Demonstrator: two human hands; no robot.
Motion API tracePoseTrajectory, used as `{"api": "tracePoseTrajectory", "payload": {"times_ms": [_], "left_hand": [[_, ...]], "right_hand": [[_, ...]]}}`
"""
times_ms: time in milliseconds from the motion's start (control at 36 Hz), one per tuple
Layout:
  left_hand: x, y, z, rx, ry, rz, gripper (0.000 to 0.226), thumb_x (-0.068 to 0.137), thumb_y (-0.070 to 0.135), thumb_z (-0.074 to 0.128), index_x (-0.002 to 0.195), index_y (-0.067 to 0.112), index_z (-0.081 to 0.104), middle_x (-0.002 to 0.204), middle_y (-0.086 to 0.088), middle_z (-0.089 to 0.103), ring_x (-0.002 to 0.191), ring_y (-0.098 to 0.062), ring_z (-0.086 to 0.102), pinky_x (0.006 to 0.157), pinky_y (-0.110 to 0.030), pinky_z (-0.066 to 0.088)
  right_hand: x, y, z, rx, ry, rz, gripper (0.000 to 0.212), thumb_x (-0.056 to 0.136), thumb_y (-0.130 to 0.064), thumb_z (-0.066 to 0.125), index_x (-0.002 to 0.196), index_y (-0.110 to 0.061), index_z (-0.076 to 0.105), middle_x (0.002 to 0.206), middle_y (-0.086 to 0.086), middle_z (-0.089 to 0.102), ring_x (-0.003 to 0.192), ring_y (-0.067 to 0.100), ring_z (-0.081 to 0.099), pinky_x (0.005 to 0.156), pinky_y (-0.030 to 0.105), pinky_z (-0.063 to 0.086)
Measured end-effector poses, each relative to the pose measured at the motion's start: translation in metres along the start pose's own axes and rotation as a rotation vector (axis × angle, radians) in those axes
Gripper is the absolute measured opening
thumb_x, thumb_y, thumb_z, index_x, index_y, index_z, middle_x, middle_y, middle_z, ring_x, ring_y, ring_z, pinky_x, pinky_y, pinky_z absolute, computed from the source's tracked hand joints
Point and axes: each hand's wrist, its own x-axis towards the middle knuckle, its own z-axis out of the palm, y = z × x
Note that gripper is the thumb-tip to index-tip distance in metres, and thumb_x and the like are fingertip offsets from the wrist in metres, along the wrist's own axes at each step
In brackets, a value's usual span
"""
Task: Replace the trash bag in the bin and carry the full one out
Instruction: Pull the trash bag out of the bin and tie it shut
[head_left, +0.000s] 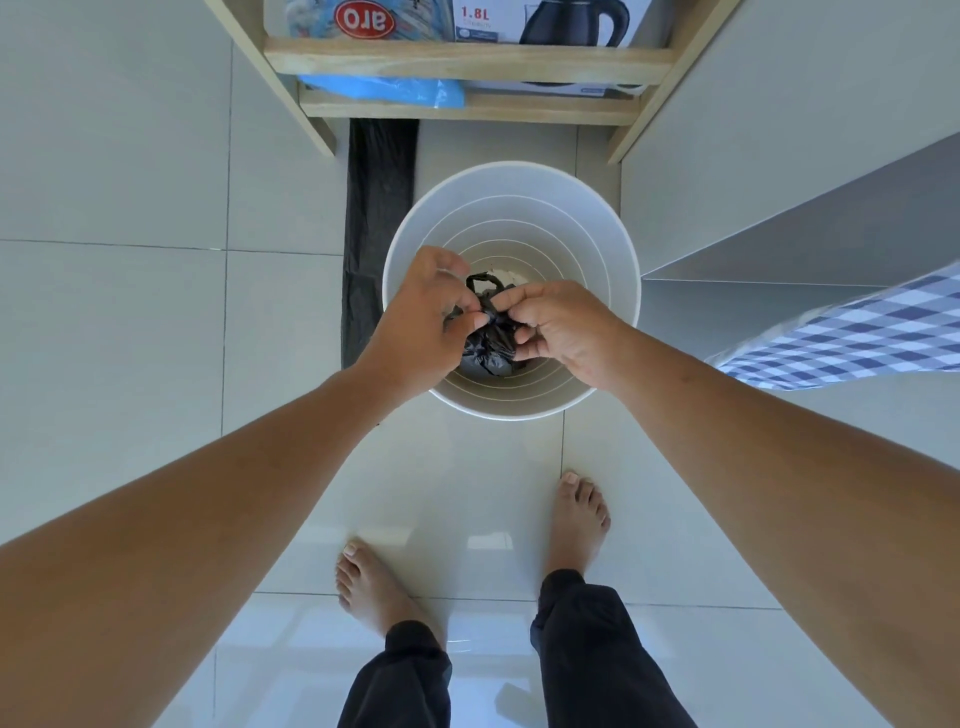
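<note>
A round white bin (511, 187) stands on the tiled floor in front of my bare feet. Above its opening both hands pinch the gathered top of a small black trash bag (488, 353). My left hand (421, 322) grips the bag's neck from the left, and my right hand (561, 327) grips it from the right, fingers touching at the knot. A black loop of the bag sticks up behind my fingers. A flat black bag (379, 218) lies folded on the floor just left of the bin.
A wooden shelf unit (467, 62) stands behind the bin, holding a kettle box (550, 21) and blue plastic packs (384, 88). A white counter edge (779, 218) and a blue checked cloth (852, 338) are on the right. Pale glossy tiles surround my feet.
</note>
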Motion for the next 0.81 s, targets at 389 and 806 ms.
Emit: {"api": "tracePoseTrajectory", "payload": {"times_ms": [389, 806], "left_hand": [[0.000, 0.010, -0.014, -0.173, -0.010, -0.418, 0.015, 0.097, 0.005, 0.042, 0.090, 0.013, 0.051, 0.099, -0.005, 0.062, 0.091, -0.024, 0.069, 0.076, -0.033, 0.057], [0.042, 0.236, -0.094, -0.499, -0.307, -0.193, 0.018, 0.097, -0.002, 0.050, 0.082, 0.007, 0.054, 0.062, -0.006, 0.071, 0.067, -0.020, 0.076, 0.072, -0.037, 0.063]], "right_hand": [[-0.012, 0.010, -0.036, -0.486, 0.460, -0.202, 0.029, 0.093, -0.011, 0.050, 0.079, 0.007, 0.069, 0.071, 0.023, 0.061, 0.061, 0.024, 0.055, 0.057, 0.025, 0.053], [-0.187, -0.072, -0.116, 0.463, 0.393, -0.190, 0.007, 0.093, -0.010, 0.061, 0.091, -0.006, 0.066, 0.070, 0.006, 0.071, 0.068, 0.020, 0.072, 0.067, 0.030, 0.061]]}}
